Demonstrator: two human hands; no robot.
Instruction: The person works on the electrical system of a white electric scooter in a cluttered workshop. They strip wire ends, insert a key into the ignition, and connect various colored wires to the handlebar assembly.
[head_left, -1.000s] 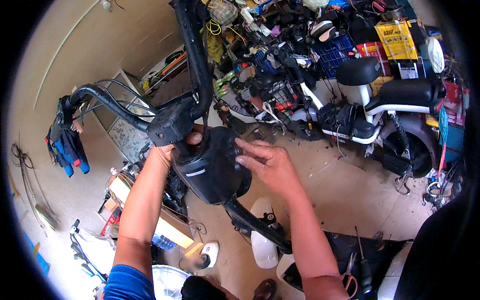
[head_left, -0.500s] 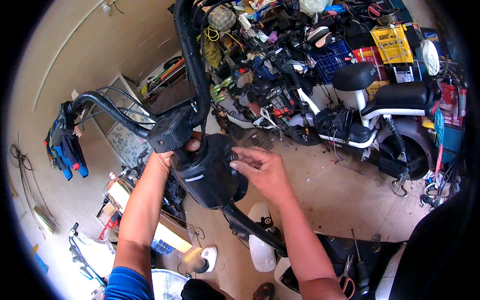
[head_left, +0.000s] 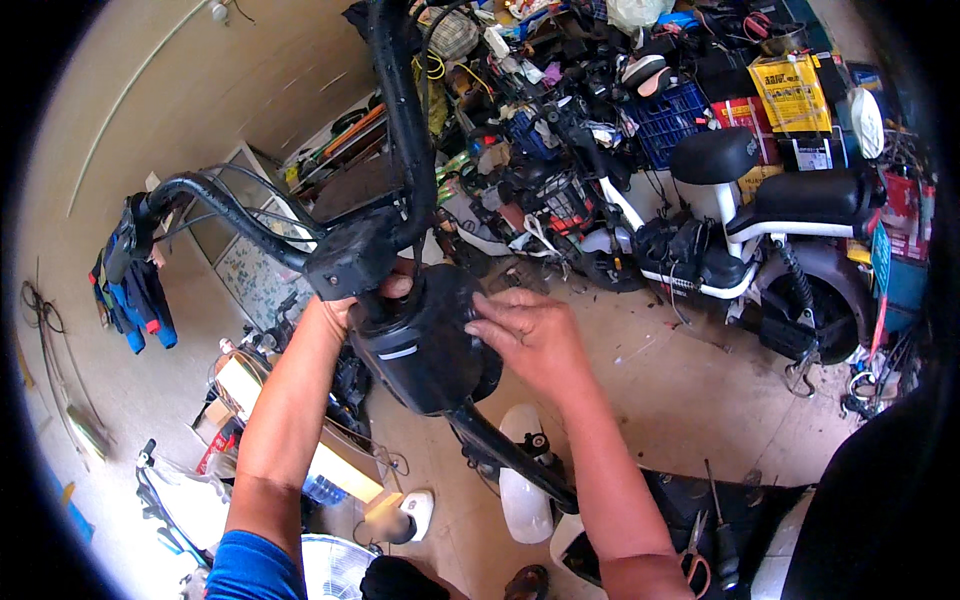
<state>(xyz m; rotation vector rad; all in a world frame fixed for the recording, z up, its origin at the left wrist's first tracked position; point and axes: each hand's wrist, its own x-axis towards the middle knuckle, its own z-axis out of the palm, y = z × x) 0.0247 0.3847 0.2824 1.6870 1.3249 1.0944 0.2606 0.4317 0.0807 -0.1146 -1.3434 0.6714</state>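
A black front housing point(head_left: 425, 355) of an electric scooter sits below the handlebar clamp point(head_left: 350, 258), in the middle of the view. From its top rises a short steering stem point(head_left: 372, 303). My left hand point(head_left: 340, 312) is wrapped round this stem from the left and behind; a fingertip shows on the far side, while most fingers are hidden. At the housing's right side, my right hand point(head_left: 535, 335) is closed, thumb and fingertips pinched against the edge. Whatever lies between those fingertips is too small to make out. The black handlebar point(head_left: 225, 222) curves up and left with cables along it.
Scissors point(head_left: 697, 560) and a screwdriver point(head_left: 722, 530) lie on the dark footboard at lower right. A white electric scooter point(head_left: 740, 230) stands at right, before a heap of parts and boxes. A white mudguard point(head_left: 524, 500) is below the housing. Clothes point(head_left: 135, 285) hang at left.
The handlebar and housing appear slightly further right as the view shifts. My left hand keeps its hold on the stem; my right fingers stay at the housing's side with a small change of pose.
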